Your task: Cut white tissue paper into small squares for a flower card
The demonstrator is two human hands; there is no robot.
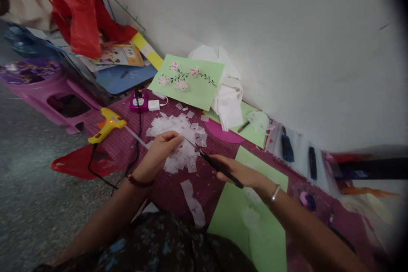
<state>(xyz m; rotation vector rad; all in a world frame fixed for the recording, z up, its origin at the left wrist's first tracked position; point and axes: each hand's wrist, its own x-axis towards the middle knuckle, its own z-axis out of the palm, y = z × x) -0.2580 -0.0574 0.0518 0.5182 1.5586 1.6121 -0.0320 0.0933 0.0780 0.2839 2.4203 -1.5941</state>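
Note:
My left hand is closed in a pinch above a heap of torn white paper pieces. What its fingertips hold is too small to make out. In my right hand is a slim black-handled tool with a narrow metal end, which points at the left fingertips; its exact kind is unclear. Below the heap lies a longer white paper strip. Under my right forearm is a green sheet with pale paper bits on it.
A green card with blossoms leans by crumpled white tissue. On the left, a yellow glue gun trails a black cord near a purple socket block. A pink stool stands beside the table; plastic-bagged tools lie right.

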